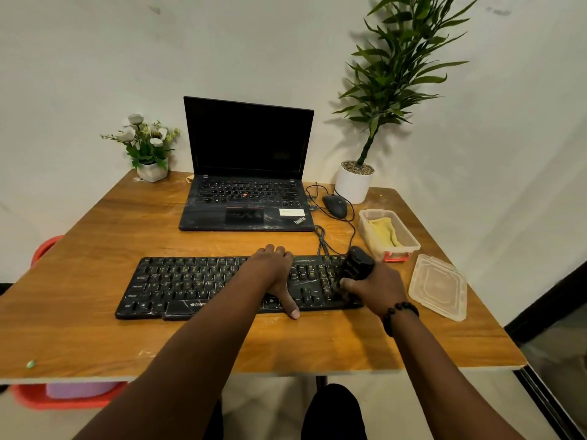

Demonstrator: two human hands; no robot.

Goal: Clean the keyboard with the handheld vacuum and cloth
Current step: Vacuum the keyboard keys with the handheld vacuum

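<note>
A black dusty keyboard [178, 285] lies across the wooden table [127, 223] near its front edge. My left hand [274, 271] rests flat on the keyboard's middle, fingers over the far edge and thumb at the near edge. My right hand [373, 289] grips a small black handheld vacuum [357, 263], which stands on the keyboard's right end over the number keys. A yellow cloth [382, 231] lies inside a clear plastic box [409, 241] to the right of the keyboard.
An open black laptop [246, 192] stands behind the keyboard. A wired mouse [335, 206] and cables lie to its right. The box's clear lid [438, 287] sits at the table's right edge. A white potted plant [354, 184] and a flower pot [152, 171] stand at the back.
</note>
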